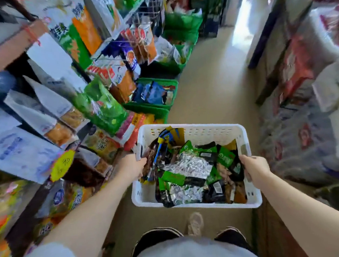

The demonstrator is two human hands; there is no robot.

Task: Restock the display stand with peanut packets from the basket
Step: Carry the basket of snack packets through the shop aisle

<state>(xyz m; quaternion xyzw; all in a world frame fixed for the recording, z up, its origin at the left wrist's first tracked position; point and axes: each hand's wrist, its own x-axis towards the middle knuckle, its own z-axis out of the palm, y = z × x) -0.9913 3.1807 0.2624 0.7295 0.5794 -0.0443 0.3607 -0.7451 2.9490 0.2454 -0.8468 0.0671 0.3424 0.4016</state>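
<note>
A white slotted plastic basket (206, 132) hangs in front of me above the aisle floor. It is full of green, black and silver snack packets (190, 167). My left hand (132, 166) grips the basket's left rim. My right hand (255, 168) grips the right rim. The display stand (101, 105) with hanging and shelved packets rises on my left, close to the basket's left side.
Green baskets (158, 106) of goods line the floor along the stand ahead. Another person's arm with a red wrist band (31, 36) reaches in at top left. Stacked goods (295, 72) crowd the right side. A pale floor strip (211, 73) runs between.
</note>
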